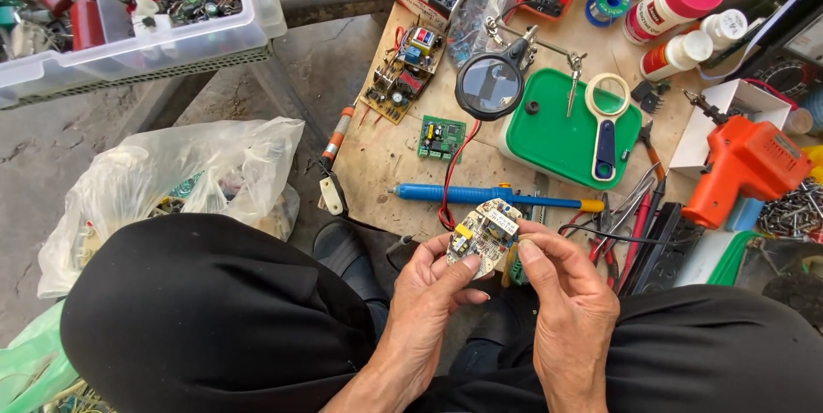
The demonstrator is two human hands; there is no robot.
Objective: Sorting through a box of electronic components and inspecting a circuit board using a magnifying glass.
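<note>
Cluttered workbench (377, 164); both hands' fingers (467, 266) pinch circuit board (484, 231), desoldering pump (489, 196) beyond.

Beige circuit board (483, 231) w/ yellow part, blue desoldering pump (480, 195), green base (570, 130), orange, prob. soldering, gun (741, 169).

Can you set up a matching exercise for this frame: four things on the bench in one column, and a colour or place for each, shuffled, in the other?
Things:
1. small circuit board
2. solder sucker
3. soldering gun
4. magnifying glass

Descriptions:
A. orange, at the right edge of the bench
B. lying on the green lid
C. held between left hand and right hand
D. blue tube with a yellow end, lying just beyond the hands

Pairs: 1-C, 2-D, 3-A, 4-B
</note>
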